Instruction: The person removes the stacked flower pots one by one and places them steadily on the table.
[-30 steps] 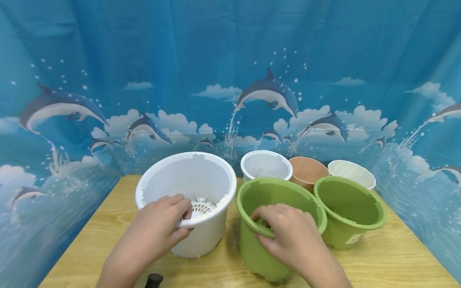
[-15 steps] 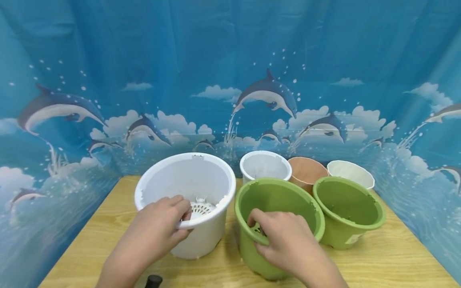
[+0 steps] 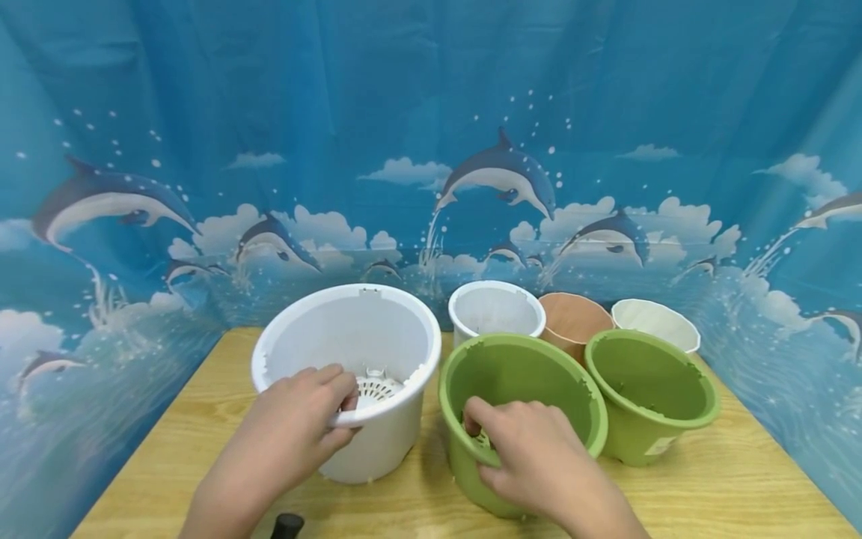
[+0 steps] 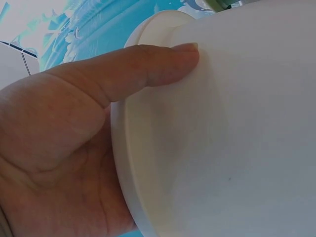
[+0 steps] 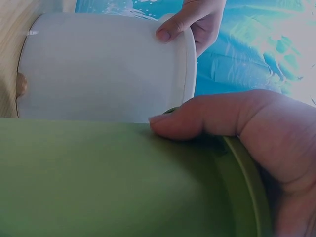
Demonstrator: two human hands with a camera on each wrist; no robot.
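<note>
A large white plastic flower pot [image 3: 387, 442] stands at the left of the table, slots showing in its floor. My left hand [image 3: 296, 415] grips its near rim, fingers inside and thumb along the outer wall; the left wrist view shows the thumb [image 4: 168, 64] pressed to the white side. To the right is a green flower pot [image 3: 465, 464]. Its near rim is held by my right hand [image 3: 535, 449], with the fingers over the inside. In the right wrist view the thumb [image 5: 182, 121] lies on the green outer wall. The curled fingertips inside are partly hidden.
Behind and right of the held pots stand a smaller white pot [image 3: 498, 307], a terracotta pot [image 3: 575, 318], a cream pot [image 3: 656, 322] and another green pot [image 3: 663, 427]. A black handle end [image 3: 288, 524] shows at the front edge. A dolphin-print curtain [image 3: 431, 150] surrounds the wooden table [image 3: 734, 479].
The held green pot has shifted slightly left and its base has come up a little in view; my right hand has slid slightly lower with it. The left hand and large white pot look unchanged.
</note>
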